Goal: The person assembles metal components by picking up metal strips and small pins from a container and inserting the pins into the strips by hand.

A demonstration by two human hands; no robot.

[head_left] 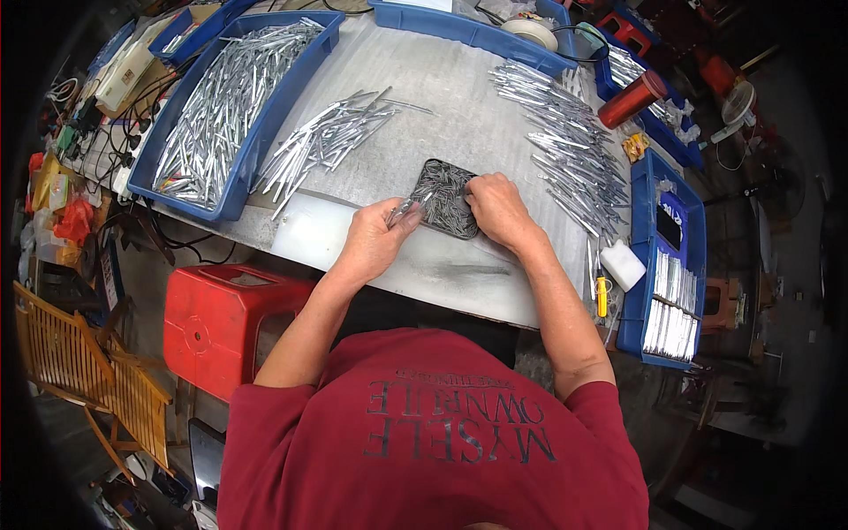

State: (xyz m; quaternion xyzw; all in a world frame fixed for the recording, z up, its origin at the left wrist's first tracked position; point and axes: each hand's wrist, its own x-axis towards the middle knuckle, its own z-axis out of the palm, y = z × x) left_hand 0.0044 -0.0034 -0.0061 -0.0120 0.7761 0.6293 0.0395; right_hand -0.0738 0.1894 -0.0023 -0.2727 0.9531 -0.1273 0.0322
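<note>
A small dark tray (pixel 452 235) of thin grey metal pins (pixel 449 187) sits on the pale worktop (pixel 415 79), near its front edge; take it as the clock's centre. At 8 o'clock, the left hand (pixel 378 237) grasps a few silver strips (pixel 402 212), its fingertips at the tray's edge. At 3 o'clock, the right hand (pixel 499 210) has its fingers curled over the tray's side among the pins; whether it pinches one, I cannot tell.

A loose strip pile (pixel 331 137) lies at 10 o'clock, with a full blue bin (pixel 235 194) just beyond. A larger strip heap (pixel 565 141) spreads at 2 o'clock. Toward 4 o'clock are a white block (pixel 623 265) and a yellow-handled tool (pixel 602 298).
</note>
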